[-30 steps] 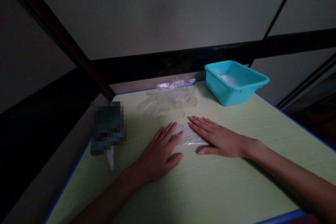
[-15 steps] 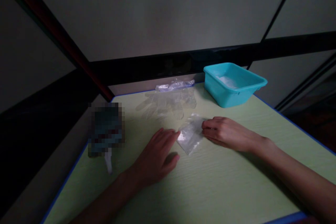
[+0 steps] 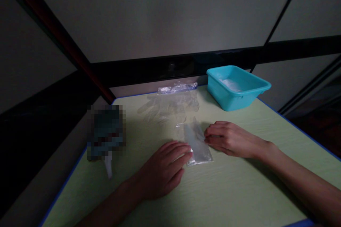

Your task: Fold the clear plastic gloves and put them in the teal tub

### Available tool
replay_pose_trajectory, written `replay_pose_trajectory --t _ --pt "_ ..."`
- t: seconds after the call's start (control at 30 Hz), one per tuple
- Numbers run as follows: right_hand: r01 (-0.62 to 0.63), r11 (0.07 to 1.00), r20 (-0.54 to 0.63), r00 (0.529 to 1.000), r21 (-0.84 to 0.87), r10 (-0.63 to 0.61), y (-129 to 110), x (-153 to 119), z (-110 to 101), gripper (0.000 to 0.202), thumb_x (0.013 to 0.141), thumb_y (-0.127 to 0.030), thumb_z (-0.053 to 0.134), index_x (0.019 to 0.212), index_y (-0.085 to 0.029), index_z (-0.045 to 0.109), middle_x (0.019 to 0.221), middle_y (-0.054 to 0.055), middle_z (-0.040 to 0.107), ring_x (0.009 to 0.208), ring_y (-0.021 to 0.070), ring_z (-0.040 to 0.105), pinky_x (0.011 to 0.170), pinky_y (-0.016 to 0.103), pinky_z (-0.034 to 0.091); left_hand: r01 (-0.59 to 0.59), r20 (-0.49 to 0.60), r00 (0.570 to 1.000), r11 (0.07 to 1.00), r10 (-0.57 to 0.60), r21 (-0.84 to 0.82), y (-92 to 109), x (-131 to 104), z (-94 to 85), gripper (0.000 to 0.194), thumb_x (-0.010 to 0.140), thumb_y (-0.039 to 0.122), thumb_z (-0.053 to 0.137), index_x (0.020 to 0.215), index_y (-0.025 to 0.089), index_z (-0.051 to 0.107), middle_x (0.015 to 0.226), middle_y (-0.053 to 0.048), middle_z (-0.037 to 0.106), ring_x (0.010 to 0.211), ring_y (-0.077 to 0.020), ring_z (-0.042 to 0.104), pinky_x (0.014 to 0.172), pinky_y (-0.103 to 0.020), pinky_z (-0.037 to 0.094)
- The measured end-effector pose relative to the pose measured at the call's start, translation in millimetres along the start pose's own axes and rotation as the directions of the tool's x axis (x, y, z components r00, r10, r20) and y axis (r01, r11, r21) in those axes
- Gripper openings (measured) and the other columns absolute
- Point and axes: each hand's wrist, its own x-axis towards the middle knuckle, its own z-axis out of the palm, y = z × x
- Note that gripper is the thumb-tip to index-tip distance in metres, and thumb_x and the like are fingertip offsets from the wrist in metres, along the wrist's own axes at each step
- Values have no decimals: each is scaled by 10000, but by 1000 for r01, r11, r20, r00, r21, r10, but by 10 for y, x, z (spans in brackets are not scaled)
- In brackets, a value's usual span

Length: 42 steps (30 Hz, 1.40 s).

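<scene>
The left grip [image 3: 169, 168] partly hides the plastic packet [image 3: 199, 150]; pixelation masks a dark object [image 3: 106, 131].

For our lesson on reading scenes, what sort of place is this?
Probably an indoor room, perhaps at home: a blue-edged, pale-green table stands by grey panels, and a turquoise basin sits on it.

A turquoise basin [image 3: 231, 100] stands on the table [image 3: 239, 191].
</scene>
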Motion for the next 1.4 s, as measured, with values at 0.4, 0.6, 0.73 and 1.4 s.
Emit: replay_pose_trajectory --t 0.4,0.6,0.73,1.4 --pt "26 999 118 993 -26 -23 -281 19 -147 191 837 -257 483 685 -170 561 712 15 542 675 146 472 654 306 311 77 131 988 997 -81 29 13 21 -20 477 773 116 427 1246 124 366 1326 -119 401 1262 -221 265 1046 -490 140" --pt "41 995 132 991 -94 -29 -282 16 -93 227 850 -169 460 643 -165 553 692 14 547 659 147 472 637 313 297 108 155 983 994 -103 -24 2 29 -15 429 782 129 418 1211 125 406 1257 -107 486 1220 -197 345 1058 -459 114" --pt "62 989 134 990 -131 -44 -305 33 -78 213 831 -134 475 636 -161 558 689 23 549 663 159 479 622 315 304 115 155 982 992 -106 -52 -4 30 -8 448 775 126 420 1222 136 393 1255 -105 484 1229 -205 330 1055 -464 127" --pt "-326 644 -34 876 692 481 69 150 159 97 859 -195 356 773 -183 401 620 -30 461 548 101 426 517 206 320 514 13 703 496 -711 -700 -185 284 196 529 683 122 533 1169 217 345 894 -5 535 766 -133 612 722 -268 467"
